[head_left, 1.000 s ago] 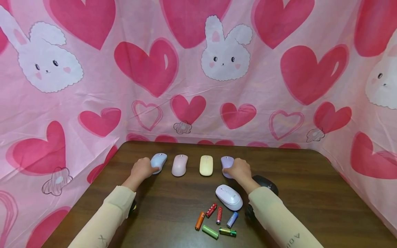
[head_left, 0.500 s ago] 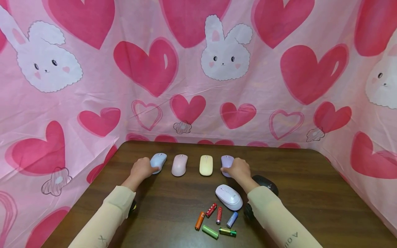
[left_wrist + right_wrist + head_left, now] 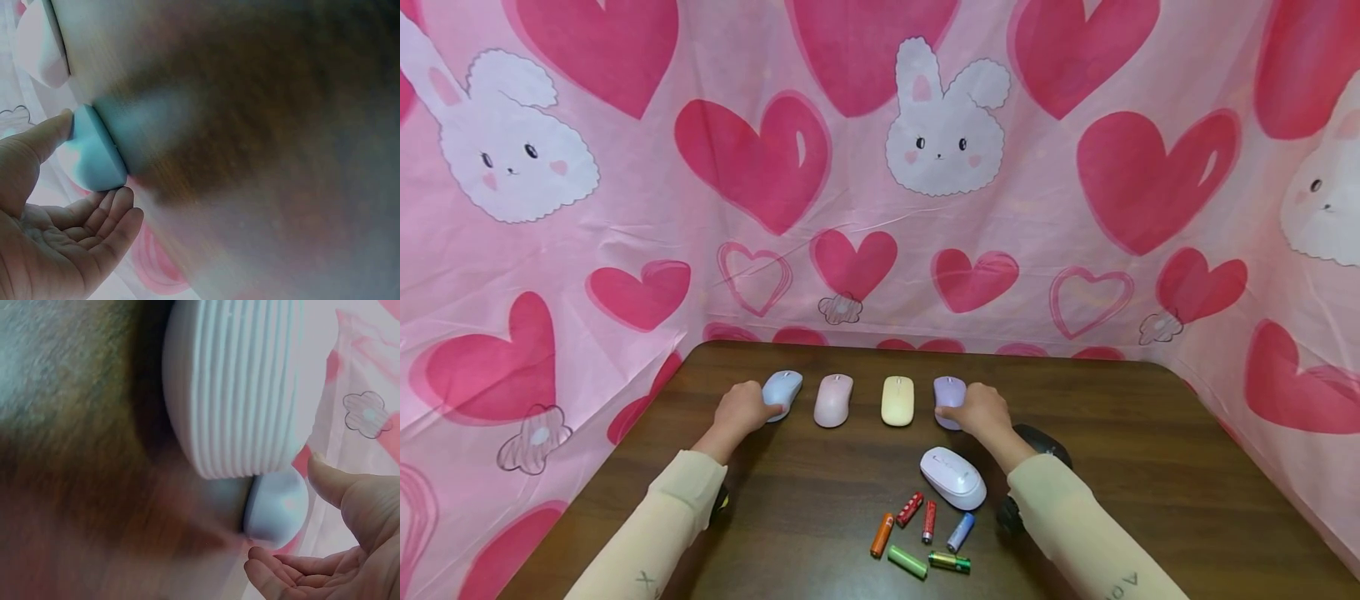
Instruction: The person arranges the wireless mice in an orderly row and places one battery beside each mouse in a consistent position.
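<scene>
At the left end of a row of computer mice, my left hand [image 3: 743, 411] grips a light blue mouse [image 3: 785, 388] by its sides. The left wrist view has the thumb against one side of this blue mouse [image 3: 94, 153] and the fingers along the other. My right hand [image 3: 988, 412] holds a purple mouse [image 3: 949, 390] at the row's right end, thumb across its near left side. Seen from the right wrist, thumb and fingers flank that purple mouse [image 3: 280, 509]. Between them lie a pink mouse [image 3: 833, 402] and a yellow mouse [image 3: 898, 402].
A white mouse [image 3: 953, 478] lies in front of my right forearm, its ribbed side [image 3: 244, 394] large in the right wrist view. A black mouse [image 3: 1042, 444] is partly hidden behind that arm. Several batteries, including a green one [image 3: 907, 562], are scattered on the brown table [image 3: 805, 517].
Both hands stay at their mice. My right forearm and sleeve shift slightly to the right; the mice and batteries keep their places.
</scene>
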Tool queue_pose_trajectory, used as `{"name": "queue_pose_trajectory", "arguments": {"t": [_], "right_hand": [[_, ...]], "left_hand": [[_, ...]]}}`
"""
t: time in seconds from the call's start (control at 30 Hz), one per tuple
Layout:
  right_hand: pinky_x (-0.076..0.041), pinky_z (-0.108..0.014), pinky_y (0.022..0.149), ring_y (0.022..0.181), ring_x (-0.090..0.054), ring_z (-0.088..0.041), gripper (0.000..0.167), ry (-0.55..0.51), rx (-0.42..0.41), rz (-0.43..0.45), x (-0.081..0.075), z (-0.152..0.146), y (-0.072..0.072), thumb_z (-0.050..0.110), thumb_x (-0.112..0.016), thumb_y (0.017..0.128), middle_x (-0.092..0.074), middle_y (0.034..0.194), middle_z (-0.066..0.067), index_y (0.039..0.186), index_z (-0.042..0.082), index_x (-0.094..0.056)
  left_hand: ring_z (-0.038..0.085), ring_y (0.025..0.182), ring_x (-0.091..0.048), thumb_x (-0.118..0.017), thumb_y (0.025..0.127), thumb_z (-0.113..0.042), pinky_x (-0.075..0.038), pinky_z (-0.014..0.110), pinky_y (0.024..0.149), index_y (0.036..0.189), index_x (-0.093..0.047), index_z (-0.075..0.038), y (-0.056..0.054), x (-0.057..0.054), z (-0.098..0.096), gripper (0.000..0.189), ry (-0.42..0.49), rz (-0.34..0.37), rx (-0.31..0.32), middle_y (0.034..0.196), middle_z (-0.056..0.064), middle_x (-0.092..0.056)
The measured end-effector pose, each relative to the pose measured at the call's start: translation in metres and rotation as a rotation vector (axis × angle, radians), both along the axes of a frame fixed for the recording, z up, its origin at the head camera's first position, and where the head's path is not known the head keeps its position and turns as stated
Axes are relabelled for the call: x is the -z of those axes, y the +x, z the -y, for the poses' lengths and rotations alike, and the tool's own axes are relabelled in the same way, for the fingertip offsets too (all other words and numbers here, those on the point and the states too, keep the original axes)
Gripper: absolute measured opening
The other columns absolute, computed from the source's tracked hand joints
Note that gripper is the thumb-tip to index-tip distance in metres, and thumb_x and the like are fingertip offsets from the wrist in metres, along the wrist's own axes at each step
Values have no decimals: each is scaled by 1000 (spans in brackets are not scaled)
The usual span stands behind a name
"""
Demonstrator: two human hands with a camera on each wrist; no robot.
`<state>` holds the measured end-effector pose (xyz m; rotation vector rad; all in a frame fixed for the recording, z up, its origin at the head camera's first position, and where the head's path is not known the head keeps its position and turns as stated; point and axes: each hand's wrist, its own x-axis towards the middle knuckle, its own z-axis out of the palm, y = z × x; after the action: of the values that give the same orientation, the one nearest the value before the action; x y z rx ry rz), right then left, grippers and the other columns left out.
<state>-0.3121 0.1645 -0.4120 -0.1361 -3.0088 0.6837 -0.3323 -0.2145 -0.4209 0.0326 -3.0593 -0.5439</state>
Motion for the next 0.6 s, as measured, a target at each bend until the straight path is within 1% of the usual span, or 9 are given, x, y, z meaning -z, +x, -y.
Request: {"name": "queue_pose_trajectory", "arguments": {"t": [0.07, 0.17, 0.27, 0.33, 0.5, 0.6], "right_hand": [[-50, -43, 66, 72, -59, -28, 57, -9, -13, -9, -2, -2, 3, 43, -82, 74, -64, 81, -15, 94, -8, -65], [-48, -40, 60, 67, -56, -26, 53, -24, -19, 0, -5, -6, 8, 43, -83, 74, -60, 73, -12, 84, -5, -65], [-42, -36, 55, 63, -51, -24, 48, -27, -23, 14, -7, -10, 12, 43, -82, 75, -54, 67, -10, 73, 0, -61], [-39, -33, 54, 62, -48, -23, 47, -26, -31, 27, -9, -14, 15, 43, -81, 76, -51, 65, -9, 68, 2, -58], [-37, -32, 52, 60, -45, -22, 46, -21, -51, 35, -15, -26, 20, 40, -80, 78, -47, 65, -9, 66, 3, -54], [-38, -34, 54, 61, -46, -23, 46, -7, -59, 26, -18, -34, 23, 38, -80, 78, -48, 66, -10, 69, 1, -55]], "left_hand": [[28, 66, -55, -79, 78, -40, -49, 46, 64, 93, -62, 11, 0, 1, 0, 55, -5, -3, 3, 79, 18, -63], [28, 65, -54, -79, 78, -39, -48, 45, 63, 93, -62, 10, -1, 2, 1, 54, -2, -5, 4, 78, 17, -62], [28, 65, -54, -79, 78, -39, -48, 45, 62, 93, -62, 11, 0, 2, 0, 55, 1, -5, 4, 78, 17, -62], [28, 65, -54, -79, 78, -39, -48, 44, 62, 94, -62, 11, 0, 1, 0, 55, 3, -4, 4, 78, 16, -62], [28, 65, -54, -79, 78, -39, -49, 44, 62, 94, -62, 10, 1, 0, -1, 54, 7, -2, -5, 79, 17, -62], [28, 66, -55, -79, 77, -38, -49, 45, 63, 94, -62, 10, 1, 1, 0, 54, 5, -5, -9, 80, 17, -63]]}}
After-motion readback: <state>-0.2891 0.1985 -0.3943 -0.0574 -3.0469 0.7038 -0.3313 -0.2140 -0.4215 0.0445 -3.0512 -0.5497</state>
